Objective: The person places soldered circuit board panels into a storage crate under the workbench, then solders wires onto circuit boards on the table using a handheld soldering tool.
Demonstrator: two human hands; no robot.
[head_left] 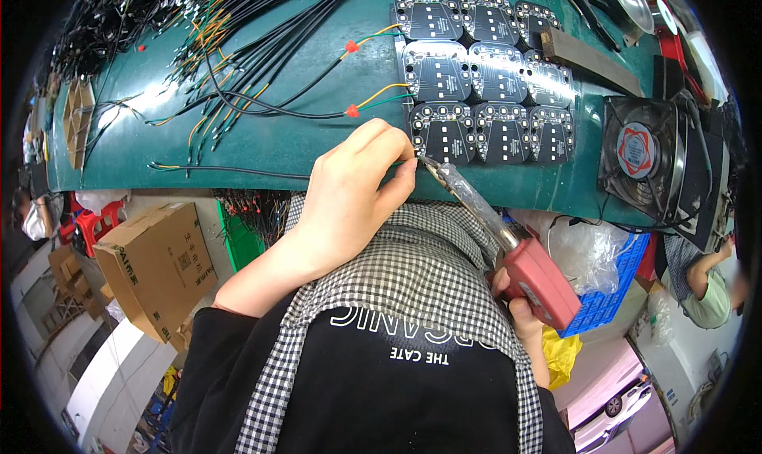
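My left hand (pixel 353 188) is closed in a pinch at the lower left corner of a panel of black circuit boards (pixel 443 136). A black cable (pixel 246 171) runs from the left into this hand; its end at the fingertips is hidden. My right hand (pixel 524 315) wraps round the handle of a red soldering gun (pixel 544 283), mostly hidden behind it. The gun's tip points up-left, meeting the board edge beside my left fingertips. Two more black cables (pixel 317 114), each with a red blob, join the upper boards by orange and green wires.
A bundle of black cables (pixel 270 25) with bared coloured ends lies on the green table (pixel 119 148). A grey bar (pixel 591 61) rests at the panel's right, near a square fan (pixel 647 156). Below stand a cardboard box (pixel 159 267) and a blue basket (pixel 607 295). Another person (pixel 706 287) is at the right.
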